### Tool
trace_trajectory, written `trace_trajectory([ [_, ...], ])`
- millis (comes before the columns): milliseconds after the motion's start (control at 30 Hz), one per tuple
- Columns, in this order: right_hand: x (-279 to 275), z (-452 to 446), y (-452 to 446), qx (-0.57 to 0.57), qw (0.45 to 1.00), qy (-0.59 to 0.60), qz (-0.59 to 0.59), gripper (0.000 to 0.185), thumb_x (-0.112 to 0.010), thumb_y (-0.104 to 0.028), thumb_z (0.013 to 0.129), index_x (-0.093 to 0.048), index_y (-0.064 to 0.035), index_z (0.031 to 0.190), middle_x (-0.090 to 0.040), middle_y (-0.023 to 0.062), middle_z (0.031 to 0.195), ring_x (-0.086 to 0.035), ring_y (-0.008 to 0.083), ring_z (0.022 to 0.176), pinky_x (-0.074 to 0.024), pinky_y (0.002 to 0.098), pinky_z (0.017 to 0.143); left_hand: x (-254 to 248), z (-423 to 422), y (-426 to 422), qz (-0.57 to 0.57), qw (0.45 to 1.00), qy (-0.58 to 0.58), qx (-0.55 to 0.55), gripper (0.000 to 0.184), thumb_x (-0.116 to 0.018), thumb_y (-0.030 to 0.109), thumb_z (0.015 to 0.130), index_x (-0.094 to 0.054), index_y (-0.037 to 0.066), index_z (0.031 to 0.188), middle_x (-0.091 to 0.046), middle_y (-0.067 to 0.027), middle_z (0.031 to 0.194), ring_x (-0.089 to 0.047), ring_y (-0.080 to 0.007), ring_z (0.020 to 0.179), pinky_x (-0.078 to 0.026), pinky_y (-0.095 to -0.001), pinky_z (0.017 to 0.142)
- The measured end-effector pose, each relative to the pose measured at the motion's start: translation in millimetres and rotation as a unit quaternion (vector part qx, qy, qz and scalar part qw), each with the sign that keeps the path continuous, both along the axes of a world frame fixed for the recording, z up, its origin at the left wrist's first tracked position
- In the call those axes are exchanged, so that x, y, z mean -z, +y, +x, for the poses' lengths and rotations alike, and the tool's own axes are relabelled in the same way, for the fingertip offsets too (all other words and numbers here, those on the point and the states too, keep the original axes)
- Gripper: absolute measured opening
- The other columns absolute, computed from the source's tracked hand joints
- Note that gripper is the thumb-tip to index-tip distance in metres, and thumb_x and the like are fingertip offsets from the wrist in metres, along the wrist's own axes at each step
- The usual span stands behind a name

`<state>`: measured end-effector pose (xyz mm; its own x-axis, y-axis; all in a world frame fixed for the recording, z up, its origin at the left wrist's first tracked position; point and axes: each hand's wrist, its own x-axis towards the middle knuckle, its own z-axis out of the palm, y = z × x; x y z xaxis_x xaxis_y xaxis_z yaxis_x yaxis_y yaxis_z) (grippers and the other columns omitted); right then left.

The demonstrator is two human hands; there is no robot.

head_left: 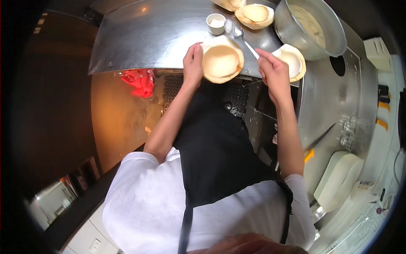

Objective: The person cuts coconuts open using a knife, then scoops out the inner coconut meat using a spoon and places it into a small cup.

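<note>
My left hand [193, 66] grips the side of a pale trimmed coconut shell [223, 62] near the counter's front edge, its round opening facing up. My right hand [272, 73] is closed around a slim white utensil [251, 49], which slants up and left; its kind is unclear. Close to the utensil's far end lies a small shiny, clear object [234, 28], blurred. Beside it stands a small white cup [216, 23] with white contents. A second coconut shell [297, 60] holding something white sits just right of my right hand, partly hidden by it.
More coconut shells [255, 15] sit at the counter's back, beside a large metal pot [325, 38] with pale contents. To the right, the steel sink area holds a yellow-handled knife [319, 144], glasses [349, 131] and a white board [338, 178]. A red plastic bag [140, 82] lies below the counter.
</note>
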<state>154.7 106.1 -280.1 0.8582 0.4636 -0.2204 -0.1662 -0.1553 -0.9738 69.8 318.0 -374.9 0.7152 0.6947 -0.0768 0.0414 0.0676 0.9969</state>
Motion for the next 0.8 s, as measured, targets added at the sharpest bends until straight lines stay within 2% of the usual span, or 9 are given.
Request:
trace_trajectory([
  [133, 38, 58, 54, -0.048, 0.892, -0.423, -0.155, 0.038, -0.063, -0.015, 0.087, -0.064, -0.0083, 0.125, -0.064, 0.0109, 0.066, -0.055, 0.0215, 0.05, -0.0446, 0.0338, 0.05, 3, -55, 11, -0.023, 0.998, 0.04, -0.035, 0.034, -0.045, 0.023, 0.105, -0.059, -0.002, 0.123, -0.063, -0.009, 0.112, -0.056, -0.013, 0.102, -0.045, -0.029, 0.092],
  [233, 54, 68, 80, -0.129, 0.757, -0.526, -0.366, 0.04, -0.064, -0.017, 0.083, -0.065, -0.0133, 0.123, -0.067, 0.0189, 0.078, -0.065, 0.0342, 0.063, -0.0512, 0.045, 0.06, 8, -94, 12, -0.022, 0.998, 0.039, -0.052, 0.034, -0.042, 0.022, 0.105, -0.057, -0.002, 0.124, -0.063, -0.0083, 0.112, -0.057, -0.0132, 0.102, -0.046, -0.0294, 0.091],
  [467, 46, 65, 75, -0.11, 0.73, -0.567, -0.366, 0.044, -0.065, -0.019, 0.083, -0.063, -0.0138, 0.126, -0.067, 0.018, 0.077, -0.066, 0.0355, 0.067, -0.051, 0.0447, 0.061, 26, -172, 29, -0.157, 0.98, -0.034, -0.121, 0.036, -0.041, 0.024, 0.106, -0.055, -0.002, 0.125, -0.063, -0.0106, 0.114, -0.061, -0.0165, 0.103, -0.05, -0.0309, 0.091],
  [500, 57, 72, 77, -0.086, 0.739, -0.553, -0.376, 0.035, -0.058, -0.024, 0.087, -0.064, -0.0166, 0.12, -0.067, 0.0186, 0.074, -0.067, 0.0341, 0.065, -0.0505, 0.0483, 0.059, 28, -183, 33, -0.186, 0.971, -0.049, -0.141, 0.034, -0.041, 0.024, 0.106, -0.056, -0.001, 0.125, -0.063, -0.0099, 0.114, -0.062, -0.0165, 0.103, -0.051, -0.0315, 0.09],
  [533, 78, 85, 72, -0.043, 0.826, -0.476, -0.298, 0.032, -0.056, -0.025, 0.091, -0.065, -0.0085, 0.117, -0.069, 0.0165, 0.076, -0.067, 0.0288, 0.065, -0.0501, 0.0449, 0.059, 44, -197, 39, -0.21, 0.964, -0.079, -0.146, 0.032, -0.043, 0.024, 0.106, -0.057, 0.002, 0.124, -0.063, -0.0079, 0.113, -0.062, -0.0157, 0.103, -0.051, -0.0318, 0.09],
  [567, 99, 110, 68, -0.023, 0.871, -0.481, -0.093, 0.034, -0.056, -0.014, 0.092, -0.066, -0.0074, 0.124, -0.074, 0.0104, 0.097, -0.067, 0.0198, 0.081, -0.0547, 0.0356, 0.072, 45, -215, 41, -0.196, 0.964, -0.086, -0.159, 0.03, -0.046, 0.025, 0.105, -0.059, 0.005, 0.123, -0.064, -0.0056, 0.112, -0.061, -0.0142, 0.103, -0.051, -0.0309, 0.09],
  [600, 110, 115, 54, -0.013, 0.88, -0.456, -0.133, 0.034, -0.051, -0.014, 0.093, -0.066, -0.0026, 0.122, -0.072, 0.0124, 0.108, -0.068, 0.0218, 0.088, -0.0558, 0.0348, 0.077, 54, -238, 47, -0.213, 0.958, -0.089, -0.17, 0.034, -0.046, 0.031, 0.104, -0.056, 0.006, 0.126, -0.061, -0.0067, 0.118, -0.06, -0.0157, 0.106, -0.052, -0.0325, 0.092],
  [700, 39, 45, 100, 0.08, 0.992, -0.06, -0.082, 0.025, -0.057, -0.021, 0.094, -0.069, -0.0044, 0.109, -0.061, 0.002, 0.078, -0.045, 0.011, 0.055, -0.0341, 0.0263, 0.046, 90, -325, 61, -0.154, 0.943, -0.028, -0.293, 0.034, -0.049, 0.032, 0.103, -0.059, 0.006, 0.123, -0.063, -0.0035, 0.115, -0.06, -0.0131, 0.103, -0.051, -0.0312, 0.088],
  [800, 52, 37, 117, 0.036, 0.998, -0.021, 0.055, 0.021, -0.068, -0.026, 0.091, -0.06, -0.0084, 0.082, -0.039, -0.0027, 0.065, -0.032, 0.0085, 0.052, -0.0263, 0.0251, 0.046, 112, -436, 30, -0.224, 0.86, -0.079, -0.451, 0.033, -0.052, 0.027, 0.102, -0.059, 0.004, 0.125, -0.065, -0.006, 0.115, -0.061, -0.0151, 0.105, -0.052, -0.0326, 0.091],
])
